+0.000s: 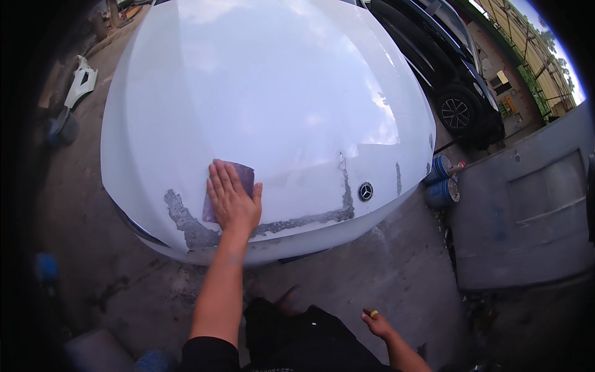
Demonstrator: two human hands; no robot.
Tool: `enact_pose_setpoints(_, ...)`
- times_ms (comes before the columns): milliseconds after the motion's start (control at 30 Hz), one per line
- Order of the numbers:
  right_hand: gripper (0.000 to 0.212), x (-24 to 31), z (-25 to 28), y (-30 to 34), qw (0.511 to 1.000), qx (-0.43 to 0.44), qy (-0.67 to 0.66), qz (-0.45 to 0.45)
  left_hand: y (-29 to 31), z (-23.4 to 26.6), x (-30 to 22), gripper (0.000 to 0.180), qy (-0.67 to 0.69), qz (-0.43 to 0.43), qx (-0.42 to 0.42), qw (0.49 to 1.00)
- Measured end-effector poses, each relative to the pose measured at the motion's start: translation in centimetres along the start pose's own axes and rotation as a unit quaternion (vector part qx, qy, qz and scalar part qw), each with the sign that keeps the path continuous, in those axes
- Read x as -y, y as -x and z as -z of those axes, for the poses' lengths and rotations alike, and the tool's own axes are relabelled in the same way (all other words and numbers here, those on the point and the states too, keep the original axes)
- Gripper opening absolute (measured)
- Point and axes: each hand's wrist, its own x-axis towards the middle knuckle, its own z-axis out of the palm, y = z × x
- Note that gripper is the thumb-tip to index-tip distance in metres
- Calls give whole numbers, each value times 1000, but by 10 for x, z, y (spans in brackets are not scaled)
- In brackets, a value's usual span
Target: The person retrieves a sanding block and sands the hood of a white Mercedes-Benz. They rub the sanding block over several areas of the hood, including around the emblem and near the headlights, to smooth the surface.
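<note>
A white car hood [273,93] fills the middle of the view. Along its front edge runs a grey band of sanded, bare patches [186,220], with a round emblem [365,191] to the right. My left hand [232,198] lies flat, fingers together, and presses a purple-grey sheet of sandpaper [243,175] against the hood just above the bare band. My right hand [377,322] hangs low beside my dark trousers, away from the hood. Its fingers are curled with nothing in them, and one finger wears a yellow ring.
Two blue cans [442,181] stand on the concrete floor right of the hood. A grey metal panel [527,211] lies further right. A dark car [458,93] is parked behind. A white body part [83,80] leans at the upper left.
</note>
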Motion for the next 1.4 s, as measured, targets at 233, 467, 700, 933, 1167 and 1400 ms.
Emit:
enact_pose_setpoints(233, 58, 4, 14, -16, 1000, 5, -2, 0, 63, -1, 6, 87, 38, -134, 61, 988)
enact_pose_setpoints(467, 55, -19, 10, -11, 999, 1, -44, 9, -13, 1, -24, 85, -19, -11, 19, 1000)
enact_pose_setpoints(700, 56, -46, 18, -33, 999, -5, -52, -6, 75, -6, -38, 90, 54, -168, 134, 975)
enact_pose_setpoints(933, 56, -82, 10, -19, 992, 15, -115, -50, -5, -2, 24, 86, -35, 43, -54, 997)
enact_pose_setpoints(1167, 56, -54, 12, -33, 990, 43, -119, -67, 73, -7, 22, 89, 10, -89, 25, 996)
enact_pose_setpoints(1400, 57, -49, 11, -48, 994, 23, -105, 12, 6, 5, 41, 84, -40, 33, -34, 998)
